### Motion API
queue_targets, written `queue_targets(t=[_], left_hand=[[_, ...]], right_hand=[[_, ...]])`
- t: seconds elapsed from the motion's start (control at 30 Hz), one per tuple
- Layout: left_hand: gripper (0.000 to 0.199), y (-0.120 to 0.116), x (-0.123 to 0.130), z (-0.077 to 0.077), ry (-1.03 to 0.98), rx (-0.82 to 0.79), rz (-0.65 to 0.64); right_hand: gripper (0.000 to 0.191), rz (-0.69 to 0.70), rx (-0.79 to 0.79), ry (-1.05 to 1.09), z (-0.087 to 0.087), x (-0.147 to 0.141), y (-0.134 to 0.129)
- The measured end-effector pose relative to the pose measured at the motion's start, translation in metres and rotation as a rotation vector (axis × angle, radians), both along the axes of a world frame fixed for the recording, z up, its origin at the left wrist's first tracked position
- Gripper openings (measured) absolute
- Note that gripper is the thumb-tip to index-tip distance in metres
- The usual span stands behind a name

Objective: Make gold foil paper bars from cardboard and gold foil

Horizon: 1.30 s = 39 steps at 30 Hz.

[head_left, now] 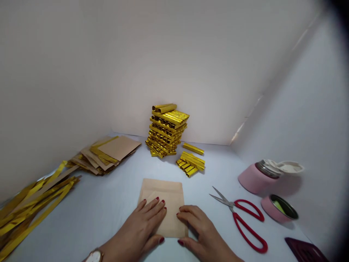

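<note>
A tan sheet of paper (163, 185), with fold lines across its upper part, lies flat on the white table in front of me. My left hand (145, 225) rests palm down on the paper's left half, fingers stretched out and thumb apart. At the sheet's right edge is my right hand (203, 231), its fingertips on the paper and its thumb spread near the lower right corner. Neither hand grips anything. The hands hide the paper's lower left corner and part of its right edge.
Scissors with red handles (249, 222) lie open on the right, near a pink jar (255, 178) and a pink cup-like lid (276, 211). Behind the paper stand stacked gold foil tubes (169, 131). Brown and gold sheets (120, 147) and gold strips (40, 207) lie left.
</note>
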<state>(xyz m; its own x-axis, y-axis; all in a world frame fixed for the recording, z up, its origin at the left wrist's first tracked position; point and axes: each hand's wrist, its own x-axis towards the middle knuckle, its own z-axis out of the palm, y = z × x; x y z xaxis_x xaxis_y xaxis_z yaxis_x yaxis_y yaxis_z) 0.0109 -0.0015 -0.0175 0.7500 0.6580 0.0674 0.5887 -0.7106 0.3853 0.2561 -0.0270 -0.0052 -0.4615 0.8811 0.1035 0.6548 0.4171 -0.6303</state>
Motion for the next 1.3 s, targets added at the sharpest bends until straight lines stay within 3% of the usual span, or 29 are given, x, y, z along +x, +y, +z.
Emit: queue_targets(t=[0.2, 0.3, 0.7, 1.03, 1.3], left_hand=[[0.029, 0.0, 0.004, 0.006, -0.038, 0.153, 0.003], [0.012, -0.001, 0.005, 0.013, -0.11, 0.184, -0.026], [0.022, -0.012, -0.002, 0.003, -0.156, 0.12, -0.061], [0.02, -0.008, -0.021, -0.005, -0.266, -0.07, 0.12], [0.02, -0.008, -0.026, -0.008, -0.235, -0.069, 0.237]], right_hand=[[0.033, 0.075, 0.325, -0.031, -0.004, -0.009, -0.004], [0.02, 0.106, 0.399, -0.049, -0.007, -0.016, -0.005], [0.02, 0.069, 0.361, -0.07, -0.012, -0.016, -0.006], [0.018, -0.068, 0.1, 0.077, -0.007, -0.01, -0.008], [0.019, -0.173, 0.121, 0.032, -0.01, -0.01, -0.013]])
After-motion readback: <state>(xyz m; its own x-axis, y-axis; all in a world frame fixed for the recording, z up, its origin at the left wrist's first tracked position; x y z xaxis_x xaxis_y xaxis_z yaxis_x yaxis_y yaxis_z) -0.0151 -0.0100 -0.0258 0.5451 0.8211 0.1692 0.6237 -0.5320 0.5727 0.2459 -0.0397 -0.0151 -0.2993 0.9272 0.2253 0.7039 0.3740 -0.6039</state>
